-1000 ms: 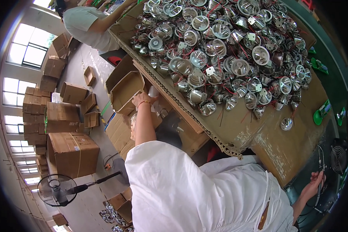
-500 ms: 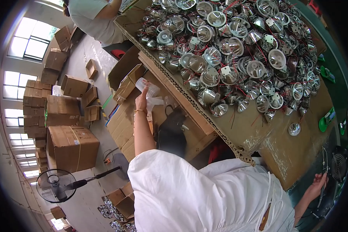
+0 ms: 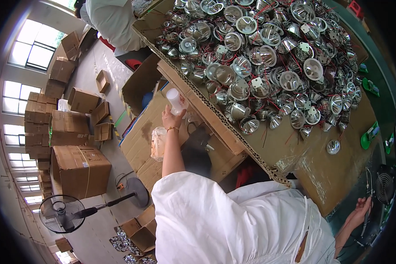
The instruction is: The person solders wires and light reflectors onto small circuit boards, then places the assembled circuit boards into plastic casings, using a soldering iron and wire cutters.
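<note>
My left arm reaches out to the lower cardboard-covered surface (image 3: pixel 141 149). The fingers of my left hand (image 3: pixel 173 119) are closed around the lower part of a translucent white plastic cup (image 3: pixel 175 100), tilted with its mouth away from me. A clear plastic container (image 3: pixel 158 144) with orange-brown marks is beside my left wrist. At the far right, my right hand (image 3: pixel 361 212) has its fingers pinched on a thin metallic rod-like tool (image 3: pixel 368 187). Many silver reflector lamp cups (image 3: pixel 268 57) with red wires are heaped on the raised cardboard-covered table, and one reflector (image 3: pixel 333 147) lies apart.
A black bag (image 3: pixel 196 152) lies right of my left forearm. The table's corrugated cardboard edge (image 3: pixel 215 112) runs diagonally beside it. Left are stacked cartons (image 3: pixel 81 169) and a standing fan (image 3: pixel 64 213). A person in white (image 3: pixel 114 24) is at the far left; a small black fan (image 3: pixel 385 187) stands right.
My left hand has drawn back slightly toward me and to the right with the cup, which now shows more plainly. The clear container has come into view left of my forearm. My right hand stays put.
</note>
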Tool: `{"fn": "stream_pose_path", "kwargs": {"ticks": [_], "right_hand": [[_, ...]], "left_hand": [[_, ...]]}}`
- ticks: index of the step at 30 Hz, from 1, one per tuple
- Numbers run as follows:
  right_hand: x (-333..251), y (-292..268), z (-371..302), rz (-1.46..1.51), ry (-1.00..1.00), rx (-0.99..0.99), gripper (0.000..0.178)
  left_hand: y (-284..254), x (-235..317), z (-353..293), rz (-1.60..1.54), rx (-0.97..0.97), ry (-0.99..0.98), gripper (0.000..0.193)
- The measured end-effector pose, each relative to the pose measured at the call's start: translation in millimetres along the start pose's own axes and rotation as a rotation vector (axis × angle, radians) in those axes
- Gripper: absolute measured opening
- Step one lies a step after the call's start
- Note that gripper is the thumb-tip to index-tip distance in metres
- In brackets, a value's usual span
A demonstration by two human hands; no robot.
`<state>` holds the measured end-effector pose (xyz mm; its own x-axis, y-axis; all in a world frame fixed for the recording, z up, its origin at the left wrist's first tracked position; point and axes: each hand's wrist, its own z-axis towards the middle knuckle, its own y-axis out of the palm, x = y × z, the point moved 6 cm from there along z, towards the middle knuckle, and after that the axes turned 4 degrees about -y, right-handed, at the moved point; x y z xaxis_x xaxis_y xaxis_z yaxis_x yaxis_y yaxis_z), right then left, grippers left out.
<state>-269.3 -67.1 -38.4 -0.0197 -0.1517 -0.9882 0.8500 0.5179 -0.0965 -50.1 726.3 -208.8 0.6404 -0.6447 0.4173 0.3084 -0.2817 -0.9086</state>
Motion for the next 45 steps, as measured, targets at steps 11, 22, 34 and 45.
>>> {"fn": "stream_pose_path", "kwargs": {"ticks": [11,22,34,45], "right_hand": [[6.6,-4.8,4.0,0.044,0.018,-0.014,0.02],[5.9,-10.2,10.8,0.09,0.004,-0.003,0.019],[-30.3,32.7,-15.4,0.196,-0.007,0.003,0.014],[-3.1,-15.0,-18.0,0.243,-0.007,-0.008,0.013]], "left_hand": [[-17.2,-24.8,1.5,0.087,-0.339,0.015,0.047],[-139.1,-16.1,-22.2,0.02,0.289,0.112,0.022],[-259.3,281.9,-293.2,-0.69,0.334,1.06,0.025],[13.0,381.5,-461.4,0.006,-0.396,1.732,0.047]]}}
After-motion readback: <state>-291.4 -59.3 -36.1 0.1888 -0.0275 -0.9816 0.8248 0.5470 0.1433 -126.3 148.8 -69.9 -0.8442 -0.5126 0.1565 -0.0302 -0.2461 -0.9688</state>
